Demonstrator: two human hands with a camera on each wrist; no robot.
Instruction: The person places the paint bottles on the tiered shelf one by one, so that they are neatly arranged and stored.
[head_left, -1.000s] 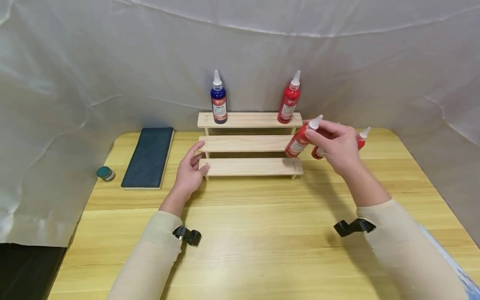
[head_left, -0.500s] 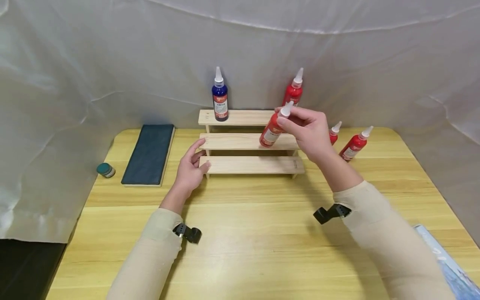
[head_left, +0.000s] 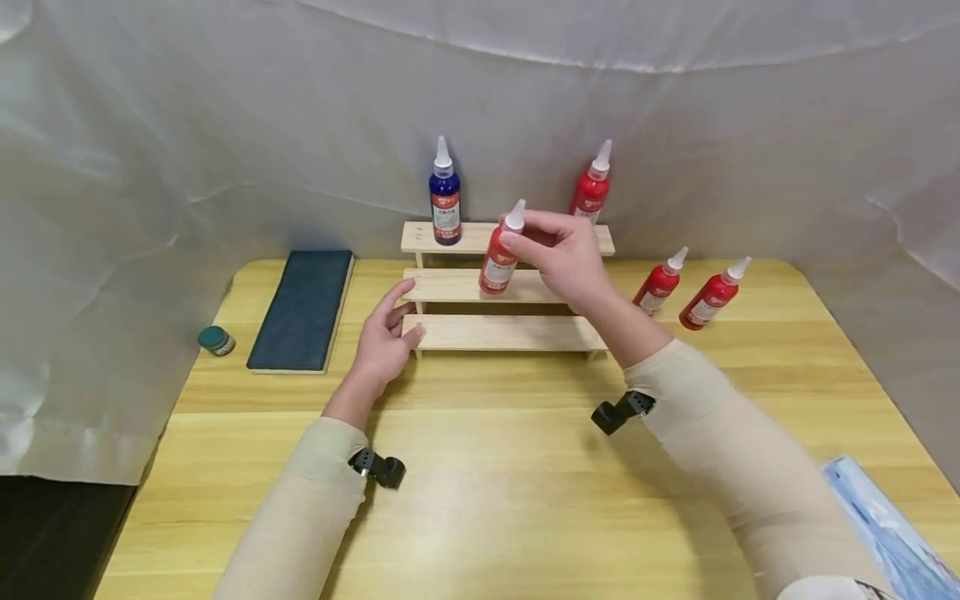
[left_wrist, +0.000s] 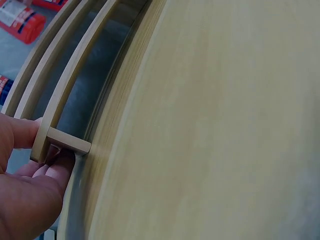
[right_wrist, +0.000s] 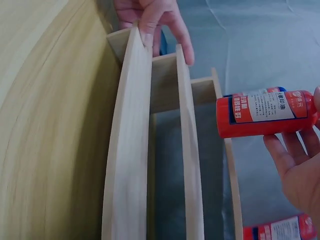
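A three-tier wooden shelf stands at the back of the table. My left hand grips its left end, thumb on the lowest tier and fingers around the side; the left wrist view shows fingers beneath the board. My right hand pinches a red squeeze bottle with a white nozzle near its neck, in front of the upper tiers. The right wrist view shows this bottle apart from the boards. On the top tier stand a blue bottle and, partly behind my right hand, another red bottle.
Two more red bottles, one nearer and one farther right, stand on the table right of the shelf. To the left lie a dark notebook and a small green-lidded jar. A blue-white flat item lies at lower right.
My right hand has carried the red bottle leftward from the shelf's right end towards its middle, bringing the two red bottles at right into view. My left hand has kept its hold.
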